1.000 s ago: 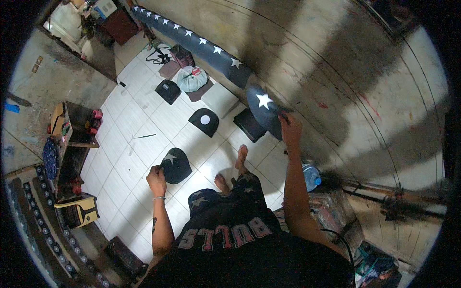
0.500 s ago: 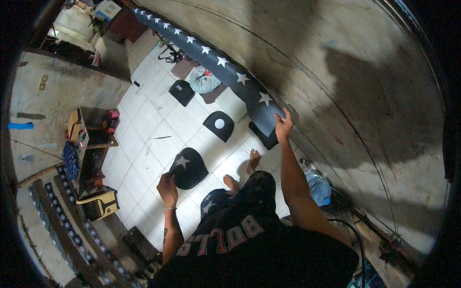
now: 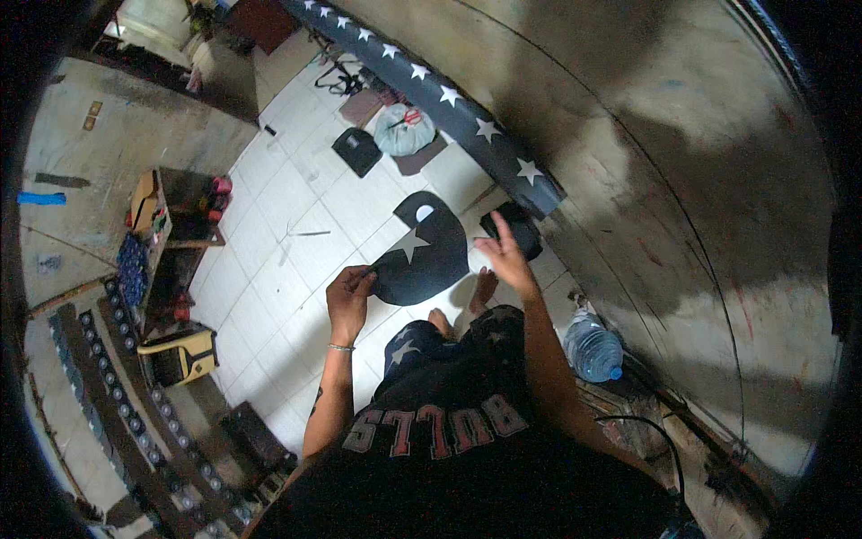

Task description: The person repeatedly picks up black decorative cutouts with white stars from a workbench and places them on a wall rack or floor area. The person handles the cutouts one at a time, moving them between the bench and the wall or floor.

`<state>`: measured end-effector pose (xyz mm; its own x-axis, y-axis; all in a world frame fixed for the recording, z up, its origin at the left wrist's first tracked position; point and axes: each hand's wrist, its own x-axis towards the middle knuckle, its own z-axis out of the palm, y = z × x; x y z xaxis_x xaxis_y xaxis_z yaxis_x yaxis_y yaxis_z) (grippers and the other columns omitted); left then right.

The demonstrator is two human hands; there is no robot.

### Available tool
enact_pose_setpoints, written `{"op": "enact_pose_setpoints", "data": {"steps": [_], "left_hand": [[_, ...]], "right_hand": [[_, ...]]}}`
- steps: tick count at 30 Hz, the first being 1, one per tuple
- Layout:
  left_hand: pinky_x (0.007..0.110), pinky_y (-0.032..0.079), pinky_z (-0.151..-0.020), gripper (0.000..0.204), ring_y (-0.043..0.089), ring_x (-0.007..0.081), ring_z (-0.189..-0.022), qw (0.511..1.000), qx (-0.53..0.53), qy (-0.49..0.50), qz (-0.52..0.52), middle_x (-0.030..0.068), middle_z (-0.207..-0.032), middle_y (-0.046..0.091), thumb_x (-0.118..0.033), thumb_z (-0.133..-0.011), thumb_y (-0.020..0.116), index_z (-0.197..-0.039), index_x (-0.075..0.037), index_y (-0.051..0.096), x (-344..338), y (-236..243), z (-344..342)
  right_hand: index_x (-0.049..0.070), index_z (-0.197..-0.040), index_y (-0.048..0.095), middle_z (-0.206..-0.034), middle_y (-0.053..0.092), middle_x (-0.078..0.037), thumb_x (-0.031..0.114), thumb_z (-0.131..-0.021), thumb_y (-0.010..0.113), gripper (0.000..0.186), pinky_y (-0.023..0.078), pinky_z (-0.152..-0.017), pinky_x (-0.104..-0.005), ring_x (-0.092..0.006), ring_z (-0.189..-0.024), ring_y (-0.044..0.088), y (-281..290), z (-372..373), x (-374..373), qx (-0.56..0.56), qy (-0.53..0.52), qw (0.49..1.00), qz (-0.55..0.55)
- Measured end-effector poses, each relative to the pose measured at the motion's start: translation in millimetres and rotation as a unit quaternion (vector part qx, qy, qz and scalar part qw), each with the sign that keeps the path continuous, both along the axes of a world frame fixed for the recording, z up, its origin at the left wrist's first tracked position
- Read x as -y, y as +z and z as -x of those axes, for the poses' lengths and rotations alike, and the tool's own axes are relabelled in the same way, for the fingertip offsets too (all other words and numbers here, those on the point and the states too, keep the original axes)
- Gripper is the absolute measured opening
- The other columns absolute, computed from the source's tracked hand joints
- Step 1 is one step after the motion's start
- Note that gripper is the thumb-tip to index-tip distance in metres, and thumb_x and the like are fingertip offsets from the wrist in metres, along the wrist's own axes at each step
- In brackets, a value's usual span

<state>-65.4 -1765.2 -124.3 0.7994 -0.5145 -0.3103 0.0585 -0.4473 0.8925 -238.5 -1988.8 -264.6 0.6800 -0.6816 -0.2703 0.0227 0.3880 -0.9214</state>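
Observation:
My left hand (image 3: pixel 350 298) pinches the edge of a black rounded piece (image 3: pixel 435 269) with a grey star on it, held above the floor. Behind it, partly covered, lies a second black piece (image 3: pixel 415 202) with a white circle. My right hand (image 3: pixel 507 256) is empty, its fingers apart, just to the right of the held piece. Beyond it, a long black strip with white stars (image 3: pixel 467 112) runs along the wall; its near end is clear of my fingers. A dark folded item (image 3: pixel 516 229) lies near that end.
Farther off on the white tiled floor (image 3: pixel 296 260) are a black pouch-like item (image 3: pixel 357 151) and a pale plastic bag (image 3: pixel 404 135) with red-handled scissors. A large water bottle (image 3: pixel 593 346) stands at the right wall. To the left are a wooden shelf (image 3: pixel 193 242) and a yellow-black case (image 3: pixel 184 357).
My right hand has let go of the starred strip and moved down and left. My left hand has brought the black star piece up and right, now overlapping the white-circle piece.

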Motion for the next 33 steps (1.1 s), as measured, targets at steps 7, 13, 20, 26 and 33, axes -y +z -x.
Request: {"op": "enact_pose_setpoints", "data": {"steps": [7,13,20,26,33], "left_hand": [[0.025,0.051,-0.071,0.013,0.062,0.0123,-0.079,0.992,-0.010,-0.078,0.095,0.0085,-0.087,0.067,0.000,-0.086,0.061,-0.099,0.003,0.062,-34,16,-19],[0.025,0.051,-0.071,0.016,0.060,0.0115,-0.077,0.985,-0.021,-0.117,0.126,0.0077,-0.086,0.066,0.001,-0.085,0.061,-0.100,0.004,0.062,-77,-11,-24],[0.029,0.053,-0.074,0.023,0.062,0.0158,-0.082,0.988,-0.047,-0.148,0.018,0.0113,-0.093,0.065,-0.005,-0.085,0.064,-0.106,0.004,0.059,-56,-48,1],[0.028,0.052,-0.073,0.031,0.067,0.0190,-0.081,0.975,-0.004,-0.220,-0.026,0.0156,-0.097,0.068,-0.013,-0.086,0.062,-0.111,0.004,0.056,-23,-112,29],[0.028,0.053,-0.062,0.028,0.067,0.0169,-0.070,0.942,0.059,-0.279,-0.179,0.0130,-0.086,0.068,-0.019,-0.086,0.057,-0.101,0.004,0.062,-23,-179,43]], "right_hand": [[0.006,-0.148,0.017,-0.090,0.065,-0.007,-0.009,-0.078,0.063,0.085,0.042,-0.063,-0.0192,-0.0050,-0.074,0.055,112,-15,-13,0.046,0.181,0.982,0.013],[0.006,-0.144,0.030,-0.109,0.065,-0.010,-0.008,-0.079,0.062,0.073,0.047,-0.082,-0.0259,-0.0101,-0.091,0.059,113,6,-44,0.003,0.201,0.975,0.090],[-0.004,-0.118,0.056,-0.093,0.067,-0.008,0.005,-0.083,0.065,0.037,0.048,-0.073,-0.0260,-0.0105,-0.081,0.060,71,56,-74,-0.101,0.128,0.982,0.098],[0.000,-0.099,0.069,-0.075,0.066,-0.007,0.015,-0.083,0.066,0.021,0.047,-0.063,-0.0277,-0.0104,-0.067,0.057,14,138,-41,-0.248,-0.061,0.925,0.282],[0.003,-0.109,0.066,-0.082,0.067,-0.008,0.012,-0.083,0.066,0.027,0.047,-0.065,-0.0283,-0.0115,-0.066,0.056,19,167,58,-0.308,-0.217,0.862,0.340]]}}
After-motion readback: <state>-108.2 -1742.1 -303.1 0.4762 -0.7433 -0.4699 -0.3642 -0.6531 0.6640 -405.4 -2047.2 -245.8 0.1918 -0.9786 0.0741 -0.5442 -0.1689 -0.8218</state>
